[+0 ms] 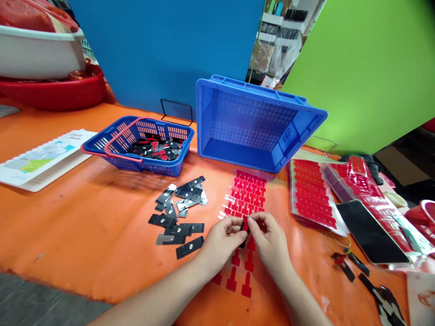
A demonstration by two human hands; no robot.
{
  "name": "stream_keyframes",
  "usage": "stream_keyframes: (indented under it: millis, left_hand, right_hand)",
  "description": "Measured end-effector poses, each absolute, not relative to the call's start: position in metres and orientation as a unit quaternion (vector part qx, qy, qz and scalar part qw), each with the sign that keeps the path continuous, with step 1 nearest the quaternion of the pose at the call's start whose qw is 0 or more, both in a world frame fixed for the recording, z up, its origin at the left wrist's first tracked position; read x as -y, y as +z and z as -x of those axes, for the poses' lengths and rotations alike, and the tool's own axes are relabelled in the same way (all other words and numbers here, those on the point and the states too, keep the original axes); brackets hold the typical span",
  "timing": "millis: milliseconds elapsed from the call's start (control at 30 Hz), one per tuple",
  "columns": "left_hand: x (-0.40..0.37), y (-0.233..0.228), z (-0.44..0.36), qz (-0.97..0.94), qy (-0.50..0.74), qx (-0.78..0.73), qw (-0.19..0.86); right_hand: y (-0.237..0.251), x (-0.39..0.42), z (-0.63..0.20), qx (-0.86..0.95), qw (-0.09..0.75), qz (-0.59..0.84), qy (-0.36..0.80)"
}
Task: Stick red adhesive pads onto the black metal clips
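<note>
My left hand (220, 237) grips a small black plate (242, 245) between thumb and fingers. Fingers of my right hand (270, 235) are closed at the plate's upper end, where a red T-shaped sticker (245, 223) lies against it. Under both hands is a clear sheet of red T-shaped stickers (248, 195), with several more stickers showing nearer to me. Left of my left hand, several loose black plates (190, 247) with a round silver spot lie in a scattered pile. My fingertips partly hide the held plate.
A blue basket (152, 168) with a pink handle holds black and red pieces. Behind the sheet, a blue crate (234, 158) rests on its side. To the right lie more sticker sheets (311, 192), a phone (372, 231) and loose black pieces (382, 296). A booklet (44, 156) stands left.
</note>
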State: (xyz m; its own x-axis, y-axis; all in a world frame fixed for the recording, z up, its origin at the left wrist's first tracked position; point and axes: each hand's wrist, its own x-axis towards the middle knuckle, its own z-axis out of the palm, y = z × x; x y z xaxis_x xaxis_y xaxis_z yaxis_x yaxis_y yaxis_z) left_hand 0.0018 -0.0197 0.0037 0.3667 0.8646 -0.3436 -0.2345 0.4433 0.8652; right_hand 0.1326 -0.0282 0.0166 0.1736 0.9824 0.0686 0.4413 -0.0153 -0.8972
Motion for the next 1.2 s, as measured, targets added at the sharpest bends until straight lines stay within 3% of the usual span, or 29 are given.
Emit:
stream_keyframes:
  millis: [267, 433, 633, 867, 1033, 1200]
  left_hand:
    - [0.019, 0.010, -0.002, -0.368, 0.371, -0.430, 0.736]
    - [0.019, 0.009, -0.002, -0.365, 0.368, -0.439, 0.734]
    - [0.020, 0.007, -0.002, -0.395, 0.370, -0.435, 0.720]
    - [0.019, 0.011, -0.001, -0.396, 0.381, -0.428, 0.717]
    - [0.018, 0.013, -0.002, -0.365, 0.379, -0.439, 0.729]
    - [0.005, 0.025, 0.024, -0.284, 0.452, -0.421, 0.733]
  right_hand:
    - [0.013, 0.028, -0.132, 0.571, 0.411, 0.639, 0.312]
    - [0.004, 0.025, -0.134, 0.541, 0.472, 0.611, 0.333]
    - [0.004, 0.019, -0.141, 0.571, 0.375, 0.596, 0.422]
    - [-0.005, 0.014, -0.150, 0.467, 0.460, 0.543, 0.525]
    - [-0.007, 0.013, -0.148, 0.542, 0.429, 0.583, 0.428]
    - [-0.008, 0.017, -0.146, 0.749, 0.263, 0.557, 0.244]
